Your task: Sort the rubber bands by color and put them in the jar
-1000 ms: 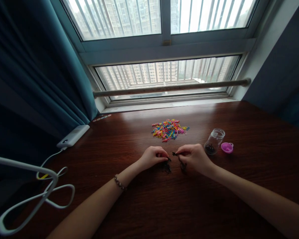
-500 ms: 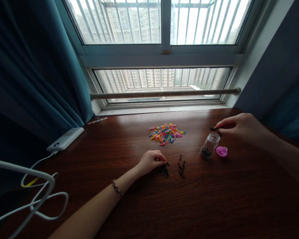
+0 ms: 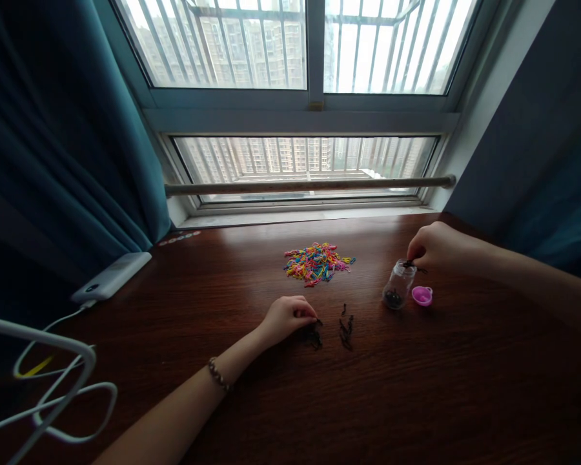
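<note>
Looks partway: some dark links (image 3: 393,299) are already in the jar (image 3: 401,281), and the right hand (image 3: 436,245) has a closed grip on more at its mouth. Left hand (image 3: 283,316) pinches one too; a near dark cluster (image 3: 346,334) (plus that far colorful heap (image 3: 317,263)) is still on the table (image 3: 368,400).

The right hand (image 3: 434,244) has brought dark pieces (image 3: 409,264) across — now at the mouth of the jar (image 3: 399,283).

Standing here, I can read no words, numbers or brands. A white device (image 3: 121,272), well left of the left hand (image 3: 286,318), bears a dark oval mark (image 3: 92,288); beyond that hand, leftward, pale marks (image 3: 179,237) on the desk (image 3: 416,387) are too small to decipher.
</note>
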`<state>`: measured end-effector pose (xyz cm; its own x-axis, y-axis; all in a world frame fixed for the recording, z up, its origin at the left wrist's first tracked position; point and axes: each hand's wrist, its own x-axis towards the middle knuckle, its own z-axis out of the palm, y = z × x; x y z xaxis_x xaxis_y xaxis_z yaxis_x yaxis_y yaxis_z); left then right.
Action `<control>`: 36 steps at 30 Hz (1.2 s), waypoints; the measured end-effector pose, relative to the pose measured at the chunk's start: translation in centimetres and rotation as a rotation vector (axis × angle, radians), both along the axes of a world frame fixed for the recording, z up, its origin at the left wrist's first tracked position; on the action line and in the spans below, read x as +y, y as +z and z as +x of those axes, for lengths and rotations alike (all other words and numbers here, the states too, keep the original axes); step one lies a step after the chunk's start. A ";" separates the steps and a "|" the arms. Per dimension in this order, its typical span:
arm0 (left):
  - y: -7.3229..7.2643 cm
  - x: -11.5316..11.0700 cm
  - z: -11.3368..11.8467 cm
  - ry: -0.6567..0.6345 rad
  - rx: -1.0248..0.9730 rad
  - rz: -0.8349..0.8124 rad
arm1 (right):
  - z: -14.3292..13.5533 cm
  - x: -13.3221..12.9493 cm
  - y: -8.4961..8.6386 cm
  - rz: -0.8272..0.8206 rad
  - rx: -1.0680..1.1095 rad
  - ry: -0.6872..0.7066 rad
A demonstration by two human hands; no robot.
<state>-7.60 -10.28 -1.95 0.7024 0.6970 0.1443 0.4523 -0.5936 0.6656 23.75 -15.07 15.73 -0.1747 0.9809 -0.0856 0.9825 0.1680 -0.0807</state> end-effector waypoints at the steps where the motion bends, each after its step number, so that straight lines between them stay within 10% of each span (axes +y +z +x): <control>1: 0.0 0.0 0.0 0.000 -0.001 -0.001 | -0.1 0.0 0.0 0.000 -0.002 0.007; 36: 0.3 0.0 0.2 -0.003 0.004 -0.019 | -0.4 -0.5 -1.1 0.125 0.126 0.055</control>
<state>-7.43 -10.31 -1.68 0.7047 0.6978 0.1286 0.4532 -0.5821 0.6750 23.34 -15.60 14.67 -0.2301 0.9712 0.0627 0.9549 0.2377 -0.1779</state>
